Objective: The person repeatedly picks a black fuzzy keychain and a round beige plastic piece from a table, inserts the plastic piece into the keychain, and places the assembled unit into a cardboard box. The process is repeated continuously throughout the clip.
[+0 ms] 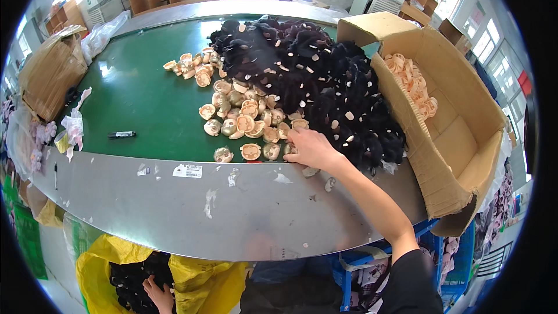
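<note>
My right hand (314, 148) reaches over the near edge of the green surface, its fingers curled around a small doll head piece (290, 150) that they partly cover. Beside it lies a pile of doll head pieces (246, 123), some with gold-toned faces up, others showing hollow peach insides. A few sit in a row along the metal border. Down at the lower left, my left hand (158, 295) rests in a yellow bag (206, 282), fingers spread on black hair pieces (125, 282). A large heap of similar black hair pieces (302, 64), dotted with pale tabs, spreads beyond my right hand.
An open cardboard box (459, 139) with peach plastic parts (410, 81) stands at the right. A black marker (121, 134) lies on the green surface (151, 99), inside the metal border (244, 215). Another carton (53, 72) is at left; blue crates (459, 267) stand below right.
</note>
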`<state>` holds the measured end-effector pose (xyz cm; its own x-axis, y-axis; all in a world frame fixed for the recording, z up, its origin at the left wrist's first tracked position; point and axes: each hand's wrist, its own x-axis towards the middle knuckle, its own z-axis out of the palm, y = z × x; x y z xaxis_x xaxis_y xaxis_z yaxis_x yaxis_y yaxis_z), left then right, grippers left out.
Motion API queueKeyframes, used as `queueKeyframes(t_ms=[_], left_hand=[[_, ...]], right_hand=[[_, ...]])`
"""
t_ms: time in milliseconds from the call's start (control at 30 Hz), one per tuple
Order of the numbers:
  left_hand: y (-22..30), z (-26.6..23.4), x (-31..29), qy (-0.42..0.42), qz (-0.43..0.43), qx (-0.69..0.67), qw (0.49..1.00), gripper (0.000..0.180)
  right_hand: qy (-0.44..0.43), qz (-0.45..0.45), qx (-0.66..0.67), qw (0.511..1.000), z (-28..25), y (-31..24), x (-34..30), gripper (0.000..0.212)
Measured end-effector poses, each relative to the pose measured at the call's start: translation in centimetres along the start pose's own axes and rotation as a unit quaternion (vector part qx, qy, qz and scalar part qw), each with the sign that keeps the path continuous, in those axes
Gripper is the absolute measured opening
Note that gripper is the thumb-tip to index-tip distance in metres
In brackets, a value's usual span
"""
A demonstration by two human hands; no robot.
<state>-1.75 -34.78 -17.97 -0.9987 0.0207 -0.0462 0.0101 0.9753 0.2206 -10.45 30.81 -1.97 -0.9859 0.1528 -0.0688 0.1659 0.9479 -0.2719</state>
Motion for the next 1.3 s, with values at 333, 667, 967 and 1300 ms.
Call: queueKeyframes(t_ms=[333, 667, 967, 1300], left_hand=[[6.1, -4.6, 2.3, 0.064, -0.074, -0.019, 0.995, 0.023], [20.8, -8.0, 2.6, 0.036, 0.164, -0.582, 0.796, 0.010], [34.4, -6.7, 2.0, 0.001, 0.426, -0.493, 0.758, 0.013], [38.7, -9.7, 2.0, -0.247, 0.250, -0.597, 0.721, 0.018]], right_hand=[[0.057, 0.038, 0.493, 0.867, -0.2, 3.6, -1.8, 0.040], [0.209, 0.022, 0.537, 0.817, -8.6, 3.0, -8.6, 0.012], [0.218, 0.155, 0.110, 0.957, -5.7, 8.4, -13.1, 0.030], [0.377, -0.030, 0.138, 0.916, 0.4, -1.3, -15.7, 0.008]])
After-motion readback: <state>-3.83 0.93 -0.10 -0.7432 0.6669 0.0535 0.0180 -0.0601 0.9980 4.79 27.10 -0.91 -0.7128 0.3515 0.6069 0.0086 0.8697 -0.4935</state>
